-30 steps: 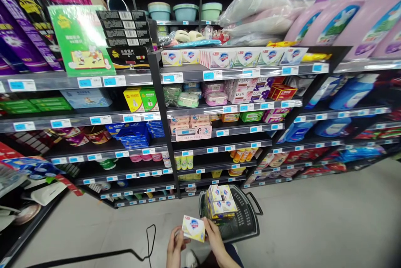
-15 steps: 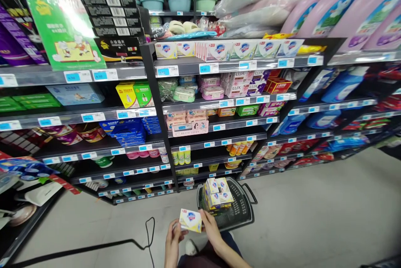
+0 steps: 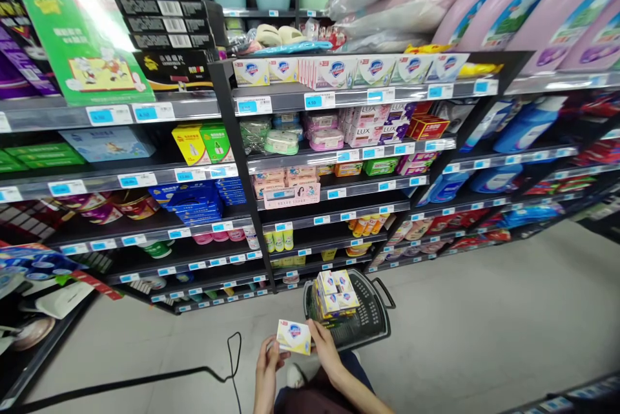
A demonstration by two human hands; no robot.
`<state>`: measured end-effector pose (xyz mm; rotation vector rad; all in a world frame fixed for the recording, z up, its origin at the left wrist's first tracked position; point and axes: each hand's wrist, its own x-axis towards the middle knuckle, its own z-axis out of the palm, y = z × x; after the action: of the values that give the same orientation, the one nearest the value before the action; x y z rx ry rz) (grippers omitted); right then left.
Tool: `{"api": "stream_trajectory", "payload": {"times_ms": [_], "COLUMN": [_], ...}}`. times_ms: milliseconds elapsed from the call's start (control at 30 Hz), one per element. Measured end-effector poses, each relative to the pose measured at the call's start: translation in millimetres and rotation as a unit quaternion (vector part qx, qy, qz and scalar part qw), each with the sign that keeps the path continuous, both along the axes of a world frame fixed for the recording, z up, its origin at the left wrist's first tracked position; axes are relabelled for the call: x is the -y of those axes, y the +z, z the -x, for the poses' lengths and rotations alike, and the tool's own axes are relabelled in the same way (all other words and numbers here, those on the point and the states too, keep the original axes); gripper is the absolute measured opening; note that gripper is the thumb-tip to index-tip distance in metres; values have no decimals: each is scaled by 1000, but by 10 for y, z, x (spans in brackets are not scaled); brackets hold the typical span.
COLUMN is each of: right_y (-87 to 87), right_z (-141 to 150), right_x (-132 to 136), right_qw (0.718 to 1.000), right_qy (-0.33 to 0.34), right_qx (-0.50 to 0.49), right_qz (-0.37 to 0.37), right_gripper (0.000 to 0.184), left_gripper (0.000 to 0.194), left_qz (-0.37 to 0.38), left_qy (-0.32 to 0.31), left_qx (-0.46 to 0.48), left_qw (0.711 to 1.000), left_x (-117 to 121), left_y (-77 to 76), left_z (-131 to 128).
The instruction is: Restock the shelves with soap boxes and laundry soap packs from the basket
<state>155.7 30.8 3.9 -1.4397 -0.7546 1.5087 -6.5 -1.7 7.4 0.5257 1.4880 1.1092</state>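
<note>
Both hands hold one small white and yellow soap box (image 3: 293,336) low in the view, in front of my body. My left hand (image 3: 267,362) grips its left end with the fingers curled. My right hand (image 3: 323,351) pinches its right end. Just beyond the box a dark shopping basket (image 3: 371,320) stands on the floor with a stack of the same soap boxes (image 3: 335,294) in it. More boxes of that brand line the top shelf (image 3: 349,72) straight ahead.
Dark store shelves with blue price tags (image 3: 317,100) run across the whole view, packed with soaps, bottles and boxes. Large pink detergent bottles (image 3: 523,7) stand at the upper right. A black cord (image 3: 232,362) lies on the pale floor at my left.
The view has tilted upward a little, so the shelves sit lower in view. Both hands keep the soap box, which has barely shifted against the basket.
</note>
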Motion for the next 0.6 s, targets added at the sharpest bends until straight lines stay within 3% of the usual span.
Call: {"api": "stream_trajectory", "payload": {"times_ms": [267,600], "right_y": [-11,50], "right_z": [-6,-18], "right_x": [-25,-40], "right_qw": [1000,1000], "right_qy": [6,-3], "right_qx": [6,-9], "right_qz": [-3,0], "right_gripper": [80,77], "left_gripper": [75,77], "left_qz": [3,5], "left_qy": [-2,-9], "left_qx": [18,14], "left_qw": [1000,1000], "left_x": [-36,-57], "left_y": [49,-32], "left_z": [26,24]}}
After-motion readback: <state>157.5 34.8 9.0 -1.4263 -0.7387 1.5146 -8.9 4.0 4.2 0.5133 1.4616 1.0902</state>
